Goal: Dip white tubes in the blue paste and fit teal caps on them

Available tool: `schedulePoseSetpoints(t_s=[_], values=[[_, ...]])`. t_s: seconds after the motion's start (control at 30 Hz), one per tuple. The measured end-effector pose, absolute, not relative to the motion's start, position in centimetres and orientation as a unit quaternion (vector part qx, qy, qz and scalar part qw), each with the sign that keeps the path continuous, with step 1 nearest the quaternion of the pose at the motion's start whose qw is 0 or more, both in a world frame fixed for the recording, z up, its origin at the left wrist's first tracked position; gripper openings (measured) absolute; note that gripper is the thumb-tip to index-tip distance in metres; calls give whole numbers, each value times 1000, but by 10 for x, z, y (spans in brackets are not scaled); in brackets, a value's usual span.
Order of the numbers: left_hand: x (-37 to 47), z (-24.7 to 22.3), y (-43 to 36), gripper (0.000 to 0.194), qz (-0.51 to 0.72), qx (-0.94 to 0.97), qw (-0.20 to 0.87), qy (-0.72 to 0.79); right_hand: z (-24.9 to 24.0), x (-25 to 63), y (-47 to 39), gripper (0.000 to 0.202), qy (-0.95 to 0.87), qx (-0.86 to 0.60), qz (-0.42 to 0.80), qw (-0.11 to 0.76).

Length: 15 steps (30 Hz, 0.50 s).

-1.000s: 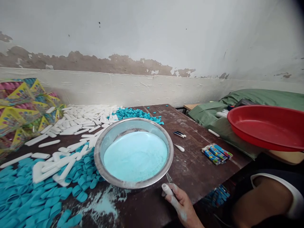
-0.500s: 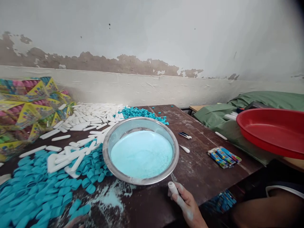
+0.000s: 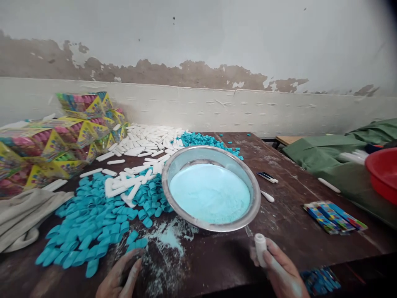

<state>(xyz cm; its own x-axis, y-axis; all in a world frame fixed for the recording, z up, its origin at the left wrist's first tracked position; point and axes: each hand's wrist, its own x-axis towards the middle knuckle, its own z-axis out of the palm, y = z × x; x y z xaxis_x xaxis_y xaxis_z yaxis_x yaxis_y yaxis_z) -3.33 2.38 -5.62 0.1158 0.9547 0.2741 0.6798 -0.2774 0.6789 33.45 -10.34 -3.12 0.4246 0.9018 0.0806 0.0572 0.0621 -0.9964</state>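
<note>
Standing nearly upright, a white tube (image 3: 260, 247) is held between thumb and fingers in the grip of the right hand (image 3: 281, 267), its open end projecting above them, near the front right rim of the metal basin (image 3: 214, 227). The left hand (image 3: 119, 275), in front and left of the basin, has thumb and fingers slightly parted beside teal caps (image 3: 89, 234). Pale blue powder (image 3: 211, 192) lies within the basin. Behind and left of it, white pieces (image 3: 149, 140) cover the table (image 3: 214, 263); printed packets (image 3: 335, 216) lie well to its right.
</note>
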Motion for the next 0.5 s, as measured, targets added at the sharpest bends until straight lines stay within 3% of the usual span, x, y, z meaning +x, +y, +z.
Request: schedulePoseSetpoints(t_s=[0.1,0.17,0.3,0.5], values=[[-29,-56,22,31,372,713,198,561,7,344,-98,30,-424,-605,323,591],[-27,-58,21,29,387,712,200,551,44,343,-78,30,-494,-625,299,526],[-26,-59,20,27,407,715,186,537,98,320,-11,16,-668,-633,235,313],[-22,-54,21,24,433,726,153,512,88,291,73,19,-773,-633,39,-15]])
